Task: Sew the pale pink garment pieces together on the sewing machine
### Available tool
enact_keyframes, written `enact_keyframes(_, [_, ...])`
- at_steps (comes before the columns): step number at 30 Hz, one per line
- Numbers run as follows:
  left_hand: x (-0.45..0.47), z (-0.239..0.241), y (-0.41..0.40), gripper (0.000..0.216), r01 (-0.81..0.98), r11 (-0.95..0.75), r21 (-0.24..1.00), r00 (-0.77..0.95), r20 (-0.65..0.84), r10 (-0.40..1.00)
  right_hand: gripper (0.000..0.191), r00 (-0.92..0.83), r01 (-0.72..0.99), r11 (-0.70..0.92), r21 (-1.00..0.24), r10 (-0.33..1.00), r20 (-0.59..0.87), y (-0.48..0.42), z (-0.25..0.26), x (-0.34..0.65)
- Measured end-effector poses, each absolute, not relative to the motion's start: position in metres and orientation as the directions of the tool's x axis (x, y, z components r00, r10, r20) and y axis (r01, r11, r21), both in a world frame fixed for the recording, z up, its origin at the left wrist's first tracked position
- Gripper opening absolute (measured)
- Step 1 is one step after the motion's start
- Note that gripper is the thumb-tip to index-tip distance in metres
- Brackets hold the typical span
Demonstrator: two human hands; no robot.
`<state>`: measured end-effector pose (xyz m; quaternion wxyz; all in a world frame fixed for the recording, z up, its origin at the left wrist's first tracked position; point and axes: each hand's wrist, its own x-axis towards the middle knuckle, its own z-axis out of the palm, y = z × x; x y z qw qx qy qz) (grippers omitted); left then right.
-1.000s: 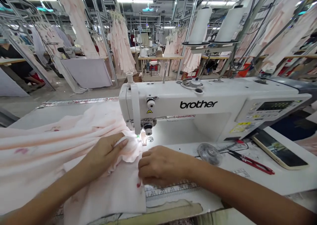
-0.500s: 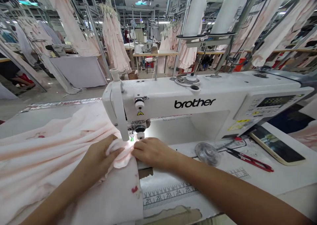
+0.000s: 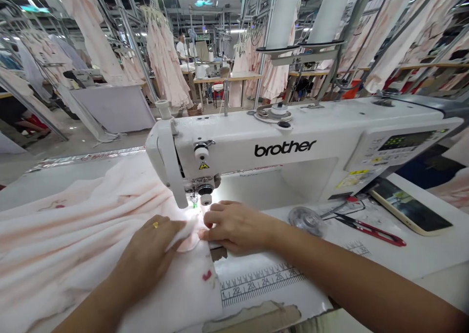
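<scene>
A pale pink fabric piece (image 3: 73,245) with small red prints lies spread over the left of the white sewing table (image 3: 421,259). Its gathered edge sits under the needle area (image 3: 201,202) of a white Brother sewing machine (image 3: 286,152). My left hand (image 3: 154,245), a gold ring on one finger, rests on the bunched fabric just left of the needle, its fingers curled onto the cloth. From the right, my right hand (image 3: 234,225) pinches the fabric edge directly in front of the presser foot.
A round bobbin case (image 3: 307,218), red thread snips (image 3: 370,228) and a phone (image 3: 410,210) lie on the table right of my hands. A printed ruler (image 3: 264,284) runs along the front edge. Thread cones (image 3: 282,17) stand above the machine. Hanging pink garments (image 3: 164,59) and other workstations fill the background.
My right hand moved up from the ruler area to the needle and pinched the fabric edge. My left hand slid forward over the bunched fabric. The view shifted slightly.
</scene>
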<state>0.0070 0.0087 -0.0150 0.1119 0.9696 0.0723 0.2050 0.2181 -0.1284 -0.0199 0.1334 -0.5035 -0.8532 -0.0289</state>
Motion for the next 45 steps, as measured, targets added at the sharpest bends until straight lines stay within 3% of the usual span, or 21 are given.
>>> enact_keyframes(3, [0.009, -0.021, 0.006, 0.020, -0.114, -0.991, 0.076, 0.920, 0.386, -0.076, 0.013, -0.447, 0.864, 0.489, -0.121, 0.855, 0.263, -0.130, -0.021, 0.219])
enact_keyframes(5, [0.011, -0.024, 0.005, 0.020, -0.077, -0.992, 0.099, 0.939, 0.341, -0.038, 0.011, -0.456, 0.859, 0.499, -0.115, 0.847, 0.272, -0.130, -0.022, 0.220])
enact_keyframes(8, [0.013, -0.028, 0.005, 0.017, 0.096, -0.965, 0.245, 0.943, 0.288, 0.167, 0.017, -0.468, 0.855, 0.511, -0.094, 0.836, 0.286, -0.130, -0.024, 0.221])
enact_keyframes(10, [0.013, -0.030, 0.007, 0.019, 0.132, -0.943, 0.305, 0.934, 0.280, 0.221, 0.018, -0.466, 0.856, 0.509, -0.092, 0.836, 0.288, -0.130, -0.025, 0.221])
enact_keyframes(14, [0.012, -0.033, 0.009, 0.031, 0.041, -0.969, 0.242, 0.950, 0.290, 0.112, 0.009, -0.457, 0.859, 0.502, -0.098, 0.840, 0.293, -0.131, -0.026, 0.220])
enact_keyframes(18, [0.014, -0.032, 0.009, 0.030, -0.068, -0.986, 0.150, 0.942, 0.336, -0.014, 0.008, -0.456, 0.859, 0.503, -0.096, 0.837, 0.304, -0.132, -0.024, 0.220])
enact_keyframes(22, [0.018, -0.029, 0.012, 0.028, -0.151, -0.984, 0.091, 0.916, 0.387, -0.105, 0.012, -0.416, 0.861, 0.482, -0.166, 0.852, 0.317, -0.133, -0.025, 0.223])
enact_keyframes(26, [0.016, -0.031, 0.015, 0.030, -0.155, -0.988, 0.008, 0.904, 0.404, -0.139, 0.019, -0.265, 0.911, 0.351, -0.216, 0.900, 0.346, -0.132, -0.027, 0.222])
enact_keyframes(28, [0.014, -0.034, 0.017, 0.030, -0.144, -0.990, 0.007, 0.906, 0.402, -0.129, 0.030, -0.227, 0.925, 0.312, -0.215, 0.911, 0.345, -0.131, -0.028, 0.218])
enact_keyframes(31, [0.016, -0.037, 0.023, 0.028, -0.125, -0.992, 0.025, 0.913, 0.395, -0.105, 0.043, -0.181, 0.937, 0.256, -0.239, 0.938, 0.295, -0.129, -0.027, 0.214])
enact_keyframes(37, [0.024, -0.034, 0.039, 0.030, -0.118, -0.985, 0.123, 0.951, 0.300, -0.076, 0.035, -0.062, 0.939, 0.147, -0.312, 0.962, 0.267, -0.126, -0.027, 0.217])
enact_keyframes(41, [0.027, -0.026, 0.042, 0.031, -0.050, -0.957, 0.287, 0.969, 0.245, 0.023, 0.020, -0.110, 0.944, 0.211, -0.253, 0.925, 0.364, -0.125, -0.031, 0.220])
enact_keyframes(45, [0.030, -0.018, 0.042, 0.026, 0.111, -0.873, 0.475, 0.962, 0.168, 0.214, 0.021, -0.225, 0.935, 0.312, -0.171, 0.891, 0.393, -0.124, -0.035, 0.219])
